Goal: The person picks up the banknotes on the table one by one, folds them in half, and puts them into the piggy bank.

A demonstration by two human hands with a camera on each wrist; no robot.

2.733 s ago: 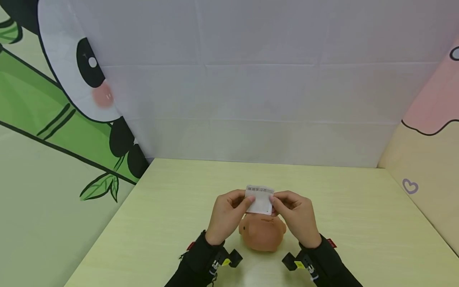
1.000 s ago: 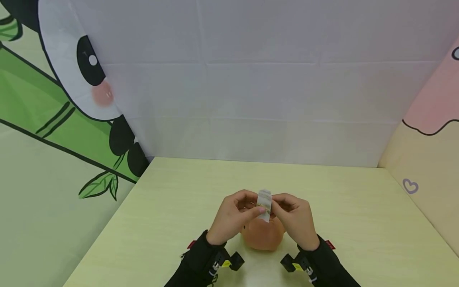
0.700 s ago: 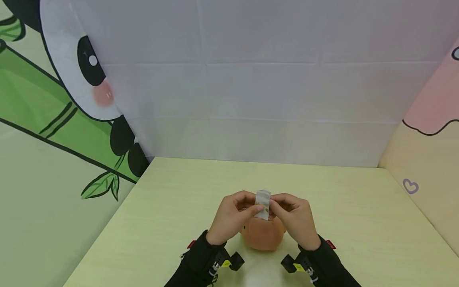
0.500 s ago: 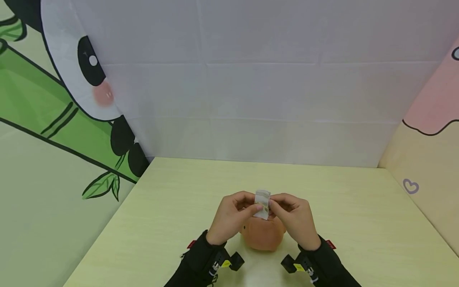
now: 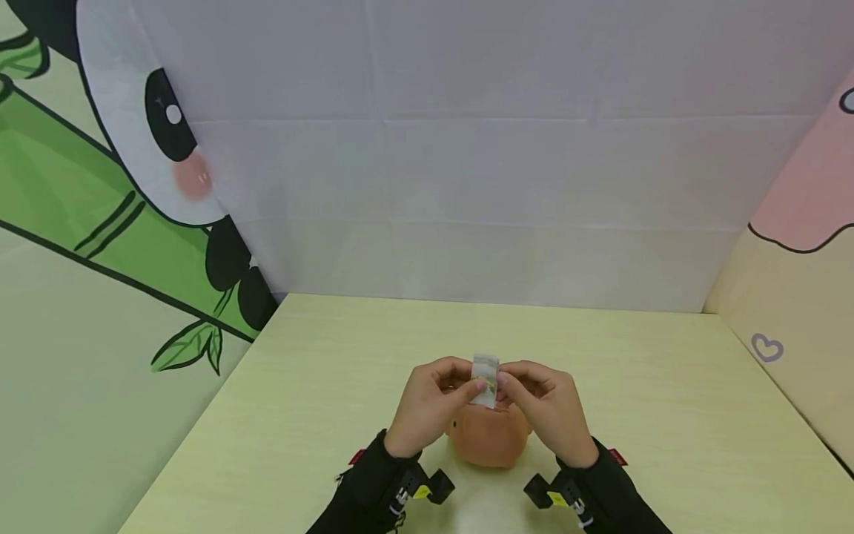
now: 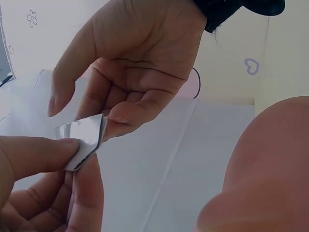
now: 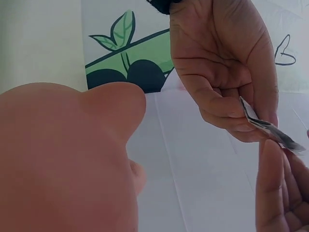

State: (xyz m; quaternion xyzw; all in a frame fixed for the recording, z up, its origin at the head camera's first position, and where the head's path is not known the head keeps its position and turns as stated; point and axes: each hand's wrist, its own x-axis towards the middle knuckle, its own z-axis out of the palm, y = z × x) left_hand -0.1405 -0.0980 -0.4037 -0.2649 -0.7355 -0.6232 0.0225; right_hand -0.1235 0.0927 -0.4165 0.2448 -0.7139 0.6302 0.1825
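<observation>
In the head view both hands meet over a round orange-pink figure [image 5: 489, 439] with small ears, like a piggy bank. A small folded slip of printed paper [image 5: 484, 380] stands upright between them, grey-white with a yellowish mark. My left hand [image 5: 434, 400] pinches it, thumb on the near face and fingers behind. My right hand [image 5: 547, 404] has its fingertips at the right edge. In the left wrist view the folded layers of the paper [image 6: 87, 140] show; the right thumb tip sits just off the paper while curled fingers touch its edge. The figure [image 7: 63, 154] fills the right wrist view's left side.
A pale wooden table [image 5: 353, 348] lies beneath. Behind it hangs a creased whitish backdrop [image 5: 494, 170]. Cartoon-printed side walls stand left and right, one with a purple heart [image 5: 767, 347]. Black wrist-mounted devices [image 5: 440, 486] hang close to the figure.
Compared with the oldest frame, the paper has been folded from a wider square into a narrow strip. The hands have come closer together; lately they and the paper shift only slightly left.
</observation>
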